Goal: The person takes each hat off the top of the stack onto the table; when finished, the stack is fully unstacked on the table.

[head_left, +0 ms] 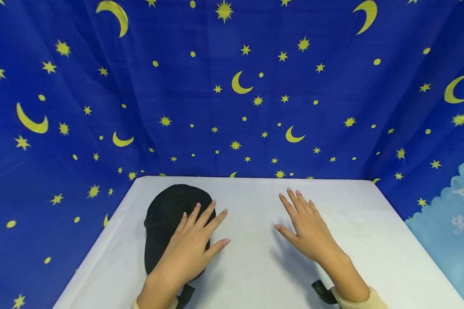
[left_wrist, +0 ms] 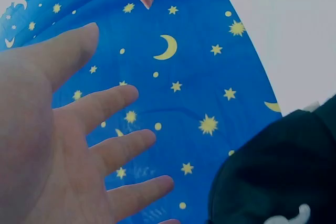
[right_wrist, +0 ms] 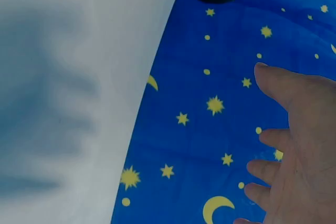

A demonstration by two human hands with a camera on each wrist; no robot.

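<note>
A black baseball cap (head_left: pixel 170 214) lies on the left part of the white table, its brim (head_left: pixel 155 249) toward the near side. My left hand (head_left: pixel 191 244) is spread over the cap's right side, palm down, and hides part of it. In the left wrist view the cap (left_wrist: pixel 278 166) shows at lower right with a bit of white marking, apart from the straight fingers (left_wrist: pixel 131 145). My right hand (head_left: pixel 309 231) hovers above the right half of the table with fingers extended and nothing held; its shadow falls on the cloth.
The white table (head_left: pixel 251 274) has its far edge against a blue curtain (head_left: pixel 201 94) with yellow moons and stars. A light blue panel with white letters (head_left: pixel 456 231) hangs at the right side. Dark straps with small devices (head_left: pixel 323 292) sit at the wrists.
</note>
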